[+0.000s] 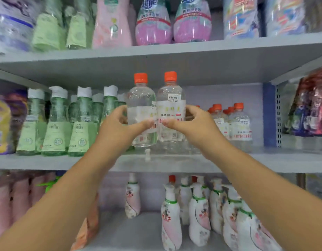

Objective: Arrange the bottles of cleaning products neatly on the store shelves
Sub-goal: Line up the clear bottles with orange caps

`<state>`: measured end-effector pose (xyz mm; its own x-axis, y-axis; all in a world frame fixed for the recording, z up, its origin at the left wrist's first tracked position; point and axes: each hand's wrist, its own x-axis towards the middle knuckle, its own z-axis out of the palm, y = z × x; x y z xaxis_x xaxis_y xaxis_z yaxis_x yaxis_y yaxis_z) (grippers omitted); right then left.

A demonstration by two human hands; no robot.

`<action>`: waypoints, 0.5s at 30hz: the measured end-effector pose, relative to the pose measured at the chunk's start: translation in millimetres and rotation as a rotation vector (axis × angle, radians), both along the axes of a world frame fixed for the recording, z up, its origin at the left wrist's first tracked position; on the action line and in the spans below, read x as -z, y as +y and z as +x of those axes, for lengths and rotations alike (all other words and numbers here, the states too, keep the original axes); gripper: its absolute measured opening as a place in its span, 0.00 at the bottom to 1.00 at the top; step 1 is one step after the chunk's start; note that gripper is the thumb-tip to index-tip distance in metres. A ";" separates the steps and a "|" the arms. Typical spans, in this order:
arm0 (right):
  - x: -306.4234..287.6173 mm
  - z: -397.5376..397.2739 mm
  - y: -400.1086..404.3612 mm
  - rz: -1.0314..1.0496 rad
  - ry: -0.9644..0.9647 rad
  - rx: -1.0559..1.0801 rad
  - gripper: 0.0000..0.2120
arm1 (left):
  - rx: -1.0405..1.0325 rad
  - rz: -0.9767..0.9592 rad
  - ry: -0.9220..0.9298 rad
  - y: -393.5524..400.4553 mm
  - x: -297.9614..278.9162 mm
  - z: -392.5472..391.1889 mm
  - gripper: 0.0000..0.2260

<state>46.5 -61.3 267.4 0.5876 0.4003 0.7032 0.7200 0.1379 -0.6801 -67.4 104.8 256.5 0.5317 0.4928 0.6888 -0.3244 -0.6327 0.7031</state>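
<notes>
Gripping two clear orange-capped bottles side by side above the middle shelf point(174, 163): left hand point(118, 122) curled round the left bottle point(141, 98), right hand point(189, 120) round the right bottle point(171, 98). Two pink bottles point(172, 22) overhead.

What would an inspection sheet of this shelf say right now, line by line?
Surface: grey middle shelf, with a free gap in front of the hands.
Job's things: two clear bottles with orange caps, side by side and touching, upright, at the gap; whether they rest on the shelf cannot be told. More clear bottles stand to their right.
Clutter: green bottles at left; pink bottles above; white pump bottles below.
Grips: left hand holds the left bottle, right hand the right one, thumbs in front.
Cables: nothing seen.
Surroundings: blue upright; bagged goods at far right.
</notes>
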 end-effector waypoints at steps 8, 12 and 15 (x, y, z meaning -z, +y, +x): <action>21.8 32.0 57.5 -0.249 0.046 0.111 0.18 | -0.058 -0.128 0.138 58.2 19.7 46.2 0.21; 29.0 33.5 61.1 -0.324 0.043 0.143 0.16 | -0.094 -0.073 0.265 78.9 27.2 52.1 0.40; 31.2 31.4 64.1 -0.330 0.004 0.217 0.17 | -0.153 0.057 0.330 81.7 27.9 47.2 0.29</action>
